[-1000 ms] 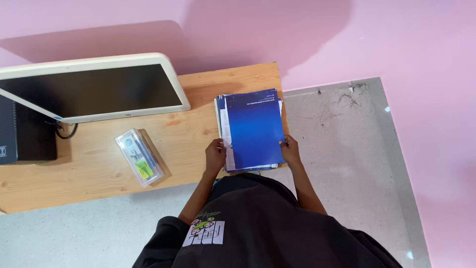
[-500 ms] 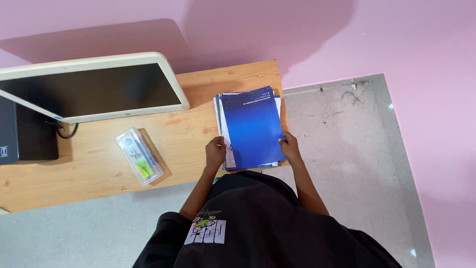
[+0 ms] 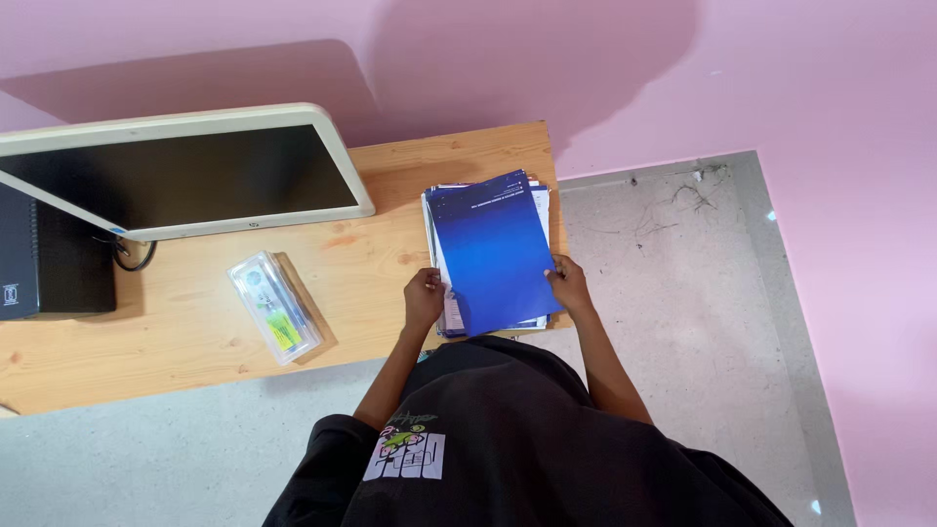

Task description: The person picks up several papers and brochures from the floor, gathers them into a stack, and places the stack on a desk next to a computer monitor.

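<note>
My left hand (image 3: 424, 298) grips the near left edge of the blue booklet (image 3: 493, 252); my right hand (image 3: 569, 285) pinches its near right edge, fingers curled on the cover; the booklet sits on top of a paper stack (image 3: 437, 256) at the right end of the tabletop (image 3: 195, 332); since a second ago the booklet has twisted slightly, far end swung left, no longer square with the stack; both hands stayed put; clear plastic case (image 3: 275, 306) lies to the left, white monitor (image 3: 181, 176) far left, unchanged.
</note>
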